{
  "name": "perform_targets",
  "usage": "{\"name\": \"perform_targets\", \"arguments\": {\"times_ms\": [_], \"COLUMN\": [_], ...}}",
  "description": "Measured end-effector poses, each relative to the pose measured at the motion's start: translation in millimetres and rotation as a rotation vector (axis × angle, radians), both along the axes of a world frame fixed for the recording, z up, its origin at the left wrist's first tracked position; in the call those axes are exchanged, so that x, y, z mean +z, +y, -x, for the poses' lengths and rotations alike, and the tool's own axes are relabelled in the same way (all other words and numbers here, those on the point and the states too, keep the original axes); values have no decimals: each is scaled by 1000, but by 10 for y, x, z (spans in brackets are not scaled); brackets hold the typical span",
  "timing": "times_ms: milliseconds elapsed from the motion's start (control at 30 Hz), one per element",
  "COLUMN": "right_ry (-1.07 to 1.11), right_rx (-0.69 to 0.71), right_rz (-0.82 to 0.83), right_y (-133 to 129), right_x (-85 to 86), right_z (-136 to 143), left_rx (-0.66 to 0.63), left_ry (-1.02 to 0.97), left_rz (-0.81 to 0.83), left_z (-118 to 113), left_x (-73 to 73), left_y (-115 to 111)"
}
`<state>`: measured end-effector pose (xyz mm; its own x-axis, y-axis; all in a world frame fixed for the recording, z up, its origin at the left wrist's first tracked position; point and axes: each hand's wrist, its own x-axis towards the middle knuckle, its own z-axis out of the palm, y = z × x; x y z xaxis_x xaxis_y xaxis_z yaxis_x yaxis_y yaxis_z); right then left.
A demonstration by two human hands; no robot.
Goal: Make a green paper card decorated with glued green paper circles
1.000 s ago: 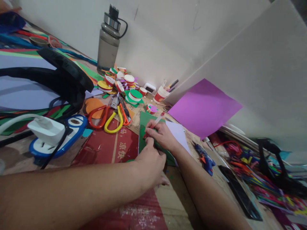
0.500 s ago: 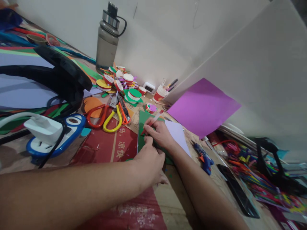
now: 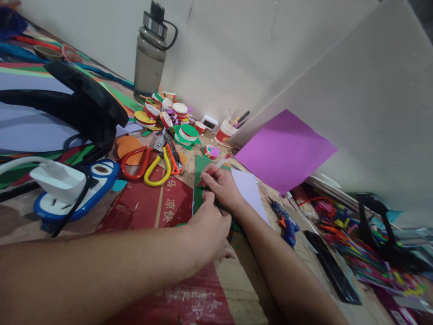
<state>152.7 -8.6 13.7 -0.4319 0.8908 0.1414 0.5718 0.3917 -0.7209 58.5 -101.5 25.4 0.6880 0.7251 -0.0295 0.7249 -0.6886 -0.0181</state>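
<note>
My right hand is closed round a red pen, its tip low over a green sheet of paper. My left hand rests just below it on the near part of that sheet. Its fingers are curled, with the thumb pointing towards the pen; what lies under them is hidden. A pale lilac sheet lies beside the green one, partly behind my right wrist. Red printed cardboard is under the papers.
To the left are scissors, an orange cutter, a power strip and headphones. Paper discs, a bottle and a pen cup stand behind. A purple sheet, glue gun and phone are right.
The pen's tip has shifted slightly to the left and upward over the green sheet with my right hand. My left hand stays in place; the whole view has shifted a little.
</note>
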Motion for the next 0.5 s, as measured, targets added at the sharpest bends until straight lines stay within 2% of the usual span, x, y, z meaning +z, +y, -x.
{"name": "perform_targets", "arguments": {"times_ms": [500], "right_ry": [-26], "right_rx": [-43], "right_rz": [-68], "right_y": [32], "right_x": [-48], "right_z": [5], "left_rx": [-8], "left_ry": [22], "left_rz": [15], "left_z": [-1], "left_x": [10], "left_y": [9]}}
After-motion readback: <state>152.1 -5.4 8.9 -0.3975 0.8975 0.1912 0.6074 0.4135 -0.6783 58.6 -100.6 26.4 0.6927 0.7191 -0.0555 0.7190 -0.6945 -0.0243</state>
